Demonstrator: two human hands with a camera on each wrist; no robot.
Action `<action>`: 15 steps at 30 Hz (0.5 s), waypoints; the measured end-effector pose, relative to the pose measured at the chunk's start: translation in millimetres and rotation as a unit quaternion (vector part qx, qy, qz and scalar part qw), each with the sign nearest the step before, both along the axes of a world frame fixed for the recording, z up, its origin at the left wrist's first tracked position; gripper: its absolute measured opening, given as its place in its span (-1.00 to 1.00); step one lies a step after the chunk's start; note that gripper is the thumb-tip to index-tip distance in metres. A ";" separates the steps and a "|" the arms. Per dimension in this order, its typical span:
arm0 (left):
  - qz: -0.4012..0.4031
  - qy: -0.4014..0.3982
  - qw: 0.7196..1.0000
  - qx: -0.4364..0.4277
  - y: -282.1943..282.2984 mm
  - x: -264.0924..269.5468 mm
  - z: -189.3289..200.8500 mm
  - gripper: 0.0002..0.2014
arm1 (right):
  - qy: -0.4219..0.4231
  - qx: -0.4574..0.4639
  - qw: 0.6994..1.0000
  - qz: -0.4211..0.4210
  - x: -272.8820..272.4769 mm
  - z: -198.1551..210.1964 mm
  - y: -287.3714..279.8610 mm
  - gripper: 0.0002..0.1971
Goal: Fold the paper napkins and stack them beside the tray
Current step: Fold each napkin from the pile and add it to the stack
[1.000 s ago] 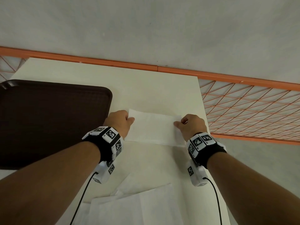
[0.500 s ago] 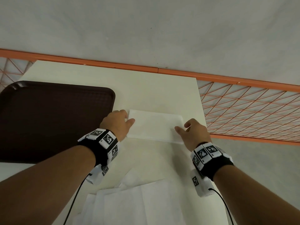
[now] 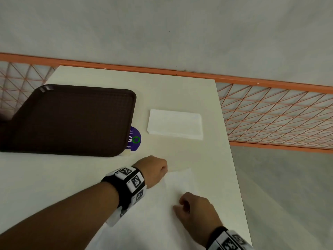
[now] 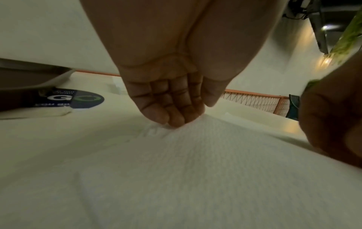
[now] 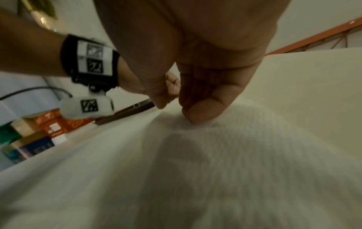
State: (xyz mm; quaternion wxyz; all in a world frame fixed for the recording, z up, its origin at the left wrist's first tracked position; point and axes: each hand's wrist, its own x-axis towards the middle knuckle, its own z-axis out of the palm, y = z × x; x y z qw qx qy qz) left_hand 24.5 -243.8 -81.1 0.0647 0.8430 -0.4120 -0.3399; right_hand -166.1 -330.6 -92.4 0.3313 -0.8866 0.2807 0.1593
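The unfolded napkin [image 3: 173, 199] lies flat on the near worktop [image 3: 180, 92], thin, embossed and limp, so it should crease easily and tear if dragged; best taken at corners. The left hand [image 3: 153, 170] pinches its far corner with curled fingers [image 4: 172, 114]; the right hand [image 3: 194, 208] seems to pinch its middle. The folded napkin [image 3: 174, 124] rests beside the tray [image 3: 72, 120].

Left hand [image 3: 154, 169] fingers curled down, right hand [image 3: 195, 209] loosely curled, forearms extended

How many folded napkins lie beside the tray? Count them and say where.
1 folded napkin for certain, flat on the table right of the tray; layered edges suggest more beneath. The unfolded napkin lies near both hands.
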 end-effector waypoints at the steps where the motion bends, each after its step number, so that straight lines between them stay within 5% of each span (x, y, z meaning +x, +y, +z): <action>1: 0.007 -0.001 1.000 0.004 0.7 -2.2 -0.1 -0.77 | 0.001 -0.001 1.000 0.009 -5.6 -3.4 5.7 -0.74; 8: 0.069 0.044 0.996 -0.045 5.6 -18.5 10.2 -0.75 | -0.025 -0.019 0.999 0.007 -16.3 -6.9 20.7 -0.61; 15: 0.020 0.051 0.998 -0.042 12.1 -35.6 27.9 -0.67 | -0.035 -0.006 0.999 -0.005 -20.1 -1.5 22.3 -0.52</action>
